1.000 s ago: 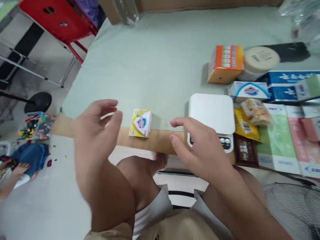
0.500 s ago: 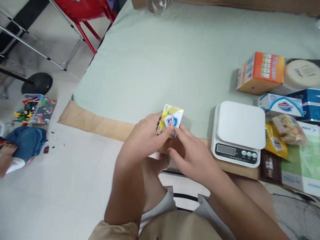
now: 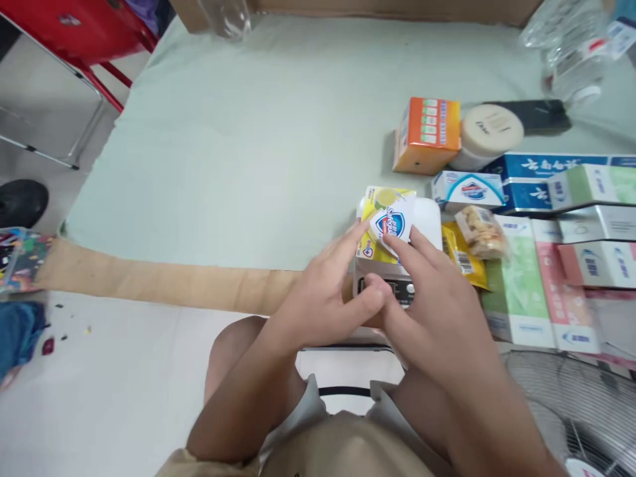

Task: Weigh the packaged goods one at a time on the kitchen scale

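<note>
A yellow and white soap box with a lemon picture and a blue shield logo is over the white kitchen scale. It covers much of the scale's plate; I cannot tell whether it rests there. My left hand has its fingers against the box's left edge. My right hand grips the lower right side, fingertips at the box. Both thumbs come together below it, in front of the scale's dark display panel, which they partly hide.
Right of the scale lie a yellow packet, a bag of snacks, a blue-white soap box and several toothpaste boxes. Behind are an orange box, a round-lidded jar and plastic bottles. A fan stands at lower right.
Both hands have carried the soap box rightward, from the table's front edge to over the scale. The view has turned right, bringing more boxes and the bottles into sight.
</note>
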Available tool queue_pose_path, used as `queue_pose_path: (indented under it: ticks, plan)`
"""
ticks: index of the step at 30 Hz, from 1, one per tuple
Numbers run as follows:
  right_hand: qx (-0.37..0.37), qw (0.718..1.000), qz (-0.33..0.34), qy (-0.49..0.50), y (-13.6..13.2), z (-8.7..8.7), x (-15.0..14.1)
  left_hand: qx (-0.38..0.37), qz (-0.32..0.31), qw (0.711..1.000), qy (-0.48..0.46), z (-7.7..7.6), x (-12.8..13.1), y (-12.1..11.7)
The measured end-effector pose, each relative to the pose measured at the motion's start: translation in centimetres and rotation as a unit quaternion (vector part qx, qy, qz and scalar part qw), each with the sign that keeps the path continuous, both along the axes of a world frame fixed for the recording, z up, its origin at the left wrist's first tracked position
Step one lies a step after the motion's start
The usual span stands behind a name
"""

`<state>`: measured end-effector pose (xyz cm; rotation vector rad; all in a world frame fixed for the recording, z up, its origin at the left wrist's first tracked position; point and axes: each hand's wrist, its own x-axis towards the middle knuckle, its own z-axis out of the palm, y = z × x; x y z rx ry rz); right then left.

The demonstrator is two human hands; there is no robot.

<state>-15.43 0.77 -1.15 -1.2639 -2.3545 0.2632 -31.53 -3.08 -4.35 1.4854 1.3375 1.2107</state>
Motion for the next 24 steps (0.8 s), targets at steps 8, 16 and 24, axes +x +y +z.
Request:
queue_pose_path:
  ticks: [8,16,24]
  plan:
    - [-0.114,0.992,-0.010,0.052,1.8,0.7,2.9,-0.051,0.060,0.996,0.046,0.9,3.3,2.6]
    - [-0.102,0.981,-0.032,0.163,3.0,2.5,5.7,-0.034,0.199,0.954,0.223,1.4,6.1,4.3]
    - [-0.090,0.965,-0.018,0.244,3.6,3.8,8.4,-0.018,0.212,0.940,0.267,3.0,5.8,6.6]
